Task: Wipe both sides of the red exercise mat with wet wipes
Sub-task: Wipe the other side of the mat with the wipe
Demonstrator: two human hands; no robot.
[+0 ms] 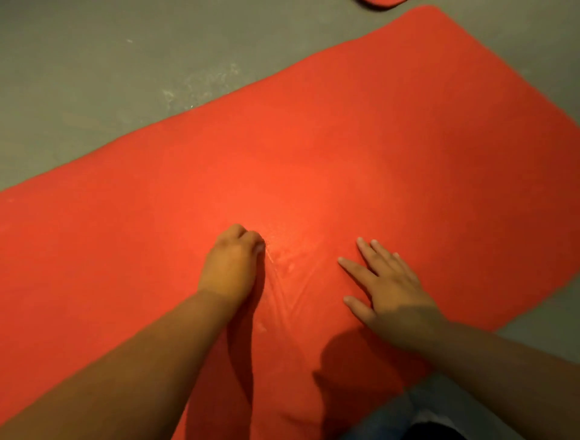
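The red exercise mat (345, 141) lies flat on the floor and runs diagonally across the view. My left hand (232, 263) is down on the middle of the mat with its fingers curled under. Only a pale sliver of the wet wipe (261, 248) shows at the fingertips; the rest is hidden under the hand. Shiny wet streaks (288, 282) mark the mat just right of that hand. My right hand (389, 289) rests flat on the mat with its fingers spread, pressing the surface and holding nothing.
Grey concrete floor (94, 78) surrounds the mat, with pale scuff marks beyond its far edge. Part of another red object (379, 3) sits at the top edge. My knee in blue jeans (408, 414) is at the bottom right on the mat's near edge.
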